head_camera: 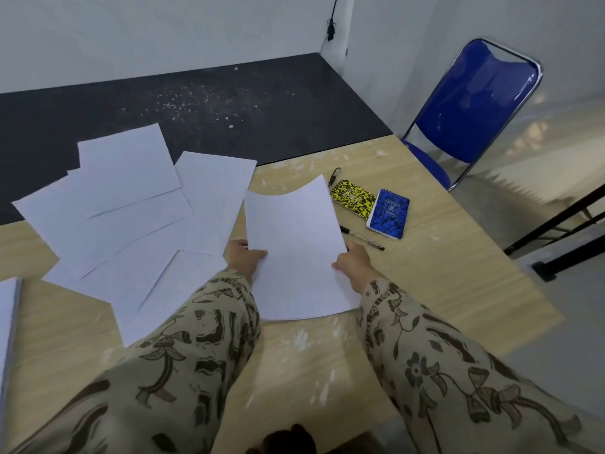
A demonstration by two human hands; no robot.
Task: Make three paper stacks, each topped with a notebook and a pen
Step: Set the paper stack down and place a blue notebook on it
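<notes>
The left hand [244, 255] pinches the left edge of a thin sheaf of white paper [294, 244], thumb on top and the other fingers hidden beneath. The right hand [352, 262] clamps the sheaf's right edge the same way, thumb over the sheet. The sheaf's near edge rests on the wooden table [442, 273] while its far edge lifts and curls. Both arms wear tan sleeves [196, 339] printed with dark floral shapes.

Left of the sheaf, loose white sheets [131, 208] lie fanned and overlapping across the table, some reaching onto the dark surface [229, 103] behind. Another paper stack [8, 322] shows at the left frame edge.

Right of the sheaf lie 2 small notebooks, touching: a yellow-and-black notebook [353, 198] and a blue spiral-top notebook [389, 213]. Each cover bears an emblem or label, too blurred to read. A pen [361, 238] lies just beside the sheaf's right edge, in front of the notebooks; a 2nd pen [334, 175] pokes out behind the yellow one.

A blue folding chair [474, 106] stands beyond the table's far corner.
</notes>
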